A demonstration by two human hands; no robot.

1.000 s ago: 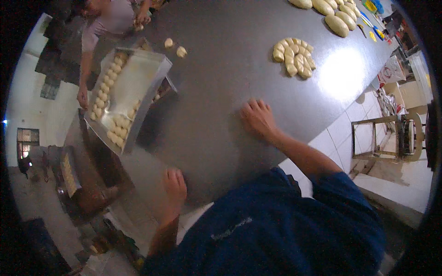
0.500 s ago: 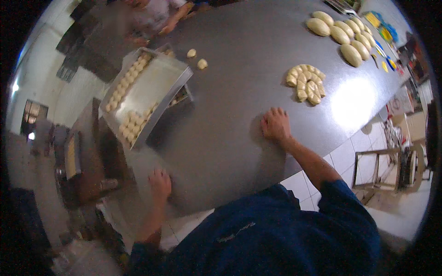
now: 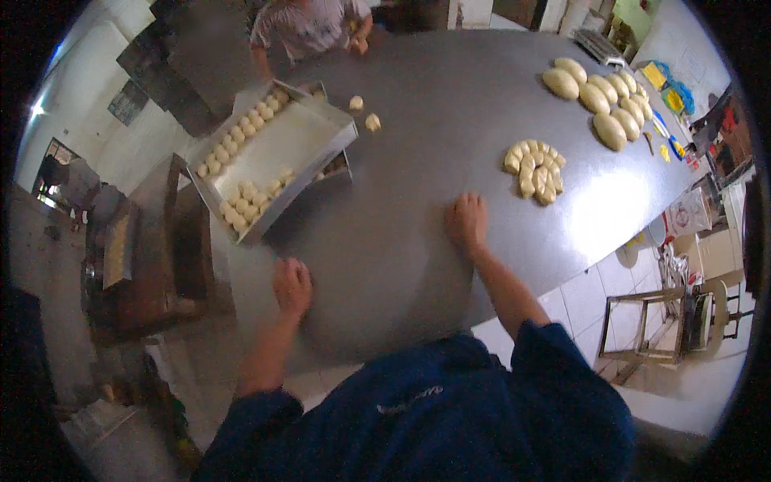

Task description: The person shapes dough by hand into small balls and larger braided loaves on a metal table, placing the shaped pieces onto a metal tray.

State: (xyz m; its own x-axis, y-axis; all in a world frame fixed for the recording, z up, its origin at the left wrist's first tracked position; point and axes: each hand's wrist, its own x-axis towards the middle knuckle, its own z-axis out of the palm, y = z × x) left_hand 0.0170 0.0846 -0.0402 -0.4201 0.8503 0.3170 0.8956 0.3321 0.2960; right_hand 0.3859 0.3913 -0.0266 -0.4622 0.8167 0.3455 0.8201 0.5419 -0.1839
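My left hand (image 3: 293,287) rests with curled fingers at the near left of the grey metal table (image 3: 401,273). Its palm faces down, so whatever lies under it is hidden. Farther forward, my right hand (image 3: 467,220) is also cupped on the tabletop, its underside out of sight. Nearest to that hand is a cluster of cut dough pieces (image 3: 536,170). Beyond my left hand stands a metal tray (image 3: 277,153), with dough balls (image 3: 233,145) along its far-left side and in its near corner. Two loose dough balls, one of them (image 3: 373,122) slightly nearer, sit beside the tray.
Several large oval dough lumps (image 3: 594,98) lie at the far right, near a blue-handled tool (image 3: 677,148). Another tray (image 3: 337,169) is partly hidden beneath the first. Across the table stands a person (image 3: 309,32). A metal frame stand (image 3: 642,329) is on the tiled floor at right.
The whole view has shifted, showing more of the far side. My hands are a little closer together, both still curled on the tabletop. The person opposite shows more fully.
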